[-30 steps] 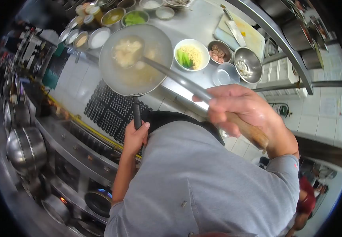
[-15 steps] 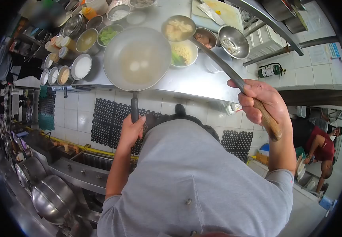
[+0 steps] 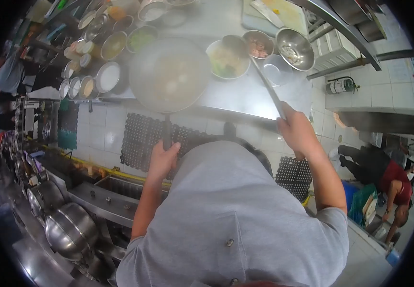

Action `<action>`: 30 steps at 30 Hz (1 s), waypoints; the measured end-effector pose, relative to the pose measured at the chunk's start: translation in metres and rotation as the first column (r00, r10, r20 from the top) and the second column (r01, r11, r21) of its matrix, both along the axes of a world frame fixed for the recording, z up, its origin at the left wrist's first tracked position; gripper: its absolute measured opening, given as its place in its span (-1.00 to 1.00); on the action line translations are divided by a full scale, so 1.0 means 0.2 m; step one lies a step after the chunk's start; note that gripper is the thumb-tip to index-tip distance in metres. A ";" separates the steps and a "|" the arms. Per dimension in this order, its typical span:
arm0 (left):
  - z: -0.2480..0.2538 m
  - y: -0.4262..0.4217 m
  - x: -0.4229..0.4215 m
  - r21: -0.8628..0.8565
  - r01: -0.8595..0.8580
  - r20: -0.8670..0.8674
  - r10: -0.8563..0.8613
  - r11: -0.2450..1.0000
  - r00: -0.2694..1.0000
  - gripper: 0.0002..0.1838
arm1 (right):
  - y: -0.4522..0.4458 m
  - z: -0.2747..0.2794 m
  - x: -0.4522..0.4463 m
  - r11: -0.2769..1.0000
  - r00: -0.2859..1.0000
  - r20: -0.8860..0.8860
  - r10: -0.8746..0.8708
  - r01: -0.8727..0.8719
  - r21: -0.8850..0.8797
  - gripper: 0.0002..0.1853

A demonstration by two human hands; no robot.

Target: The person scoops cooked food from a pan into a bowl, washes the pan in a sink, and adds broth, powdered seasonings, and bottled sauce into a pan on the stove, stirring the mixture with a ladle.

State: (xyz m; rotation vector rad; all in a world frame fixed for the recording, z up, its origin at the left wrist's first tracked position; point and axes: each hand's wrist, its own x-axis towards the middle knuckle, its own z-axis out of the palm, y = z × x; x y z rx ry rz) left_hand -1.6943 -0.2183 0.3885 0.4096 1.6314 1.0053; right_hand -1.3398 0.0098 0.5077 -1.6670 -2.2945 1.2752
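Observation:
My left hand (image 3: 163, 160) is wrapped round the dark handle of a wide frying pan (image 3: 145, 91), whose inside is veiled by steam. A little cloudy liquid seems to lie in the pan's middle. My right hand (image 3: 296, 130) grips the shaft of a long ladle (image 3: 270, 87). Its cup is tilted over a white bowl (image 3: 239, 75) that holds greens and pale yellow food. Haze hides whether anything is still in the cup. Just right of that bowl sits a metal bowl of reddish-brown meat (image 3: 260, 48).
On the steel table (image 3: 245, 103) stand a wide steel bowl (image 3: 306, 52), a clear tub (image 3: 279, 71), a cutting board (image 3: 290, 14) with a cleaver, and several sauce bottles and seasoning bowls at left. Stoves (image 3: 99, 203) lie behind me. A person in red (image 3: 394, 179) bends at far right.
The ladle's cup, earlier level and full of pale pieces, has come down and right and tipped over the white bowl. My right hand has turned over. Steam has thickened over the pan.

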 end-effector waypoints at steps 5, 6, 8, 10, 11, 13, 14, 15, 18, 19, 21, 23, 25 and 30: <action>-0.02 0.01 0.03 -0.034 0.014 -0.021 -0.015 0.999 1.000 -0.78 | -0.07 0.20 -0.03 0.948 0.975 0.186 0.121 -0.169 0.270 -0.40; -0.02 0.02 0.03 -0.041 0.042 -0.026 -0.043 0.998 0.999 -0.76 | -0.08 0.24 -0.05 0.966 0.984 0.097 0.146 -0.163 0.202 -0.41; 0.03 0.06 0.06 -0.054 0.067 -0.073 -0.071 0.996 0.995 -0.74 | -0.06 0.25 -0.10 0.947 0.971 0.082 0.226 -0.239 0.215 -0.42; 0.06 0.08 0.08 -0.064 0.096 -0.115 -0.103 0.993 0.988 -0.72 | -0.05 0.22 -0.11 0.922 0.951 0.073 0.301 -0.310 0.233 -0.43; 0.06 0.08 0.08 -0.093 0.088 -0.157 -0.102 0.992 0.982 -0.71 | -0.04 0.17 -0.12 0.900 0.936 0.106 0.336 -0.352 0.258 -0.46; 0.07 0.09 0.10 -0.117 0.067 -0.198 -0.089 0.991 0.976 -0.70 | -0.02 0.16 -0.14 0.869 0.914 0.142 0.379 -0.405 0.284 -0.49; 0.10 0.10 0.10 -0.117 0.075 -0.196 -0.097 0.990 0.976 -0.75 | -0.02 0.19 -0.15 0.916 0.926 0.106 0.361 -0.374 0.145 -0.52; 0.12 0.11 0.11 -0.118 0.081 -0.192 -0.103 0.990 0.976 -0.79 | -0.01 0.21 -0.17 0.940 0.938 0.076 0.339 -0.340 0.000 -0.55; 0.15 0.12 0.11 -0.103 0.085 -0.118 -0.097 0.991 0.988 -0.79 | 0.00 0.21 -0.13 0.851 0.981 -0.186 0.049 -0.138 -0.506 -0.59; 0.16 0.13 0.11 -0.104 0.077 -0.118 -0.089 0.992 0.989 -0.79 | -0.02 0.22 -0.13 0.850 0.981 -0.186 0.057 -0.145 -0.506 -0.59; 0.17 0.13 0.12 -0.026 0.094 -0.074 -0.096 0.995 0.993 -0.77 | -0.06 0.25 -0.13 0.608 0.884 -0.300 -0.359 -0.022 -0.793 -0.62; 0.17 0.13 0.13 -0.030 0.105 -0.096 -0.107 0.994 0.990 -0.77 | -0.07 0.25 -0.12 0.499 0.836 -0.286 -0.468 -0.016 -0.866 -0.61; 0.14 0.12 0.12 -0.039 0.124 -0.123 -0.128 0.991 0.984 -0.76 | -0.09 0.25 -0.12 0.377 0.775 -0.256 -0.578 -0.025 -0.926 -0.61; 0.10 0.09 0.11 -0.007 0.102 -0.016 -0.102 0.995 0.995 -0.79 | -0.14 0.33 -0.14 0.303 0.735 -0.216 -0.642 -0.015 -0.953 -0.57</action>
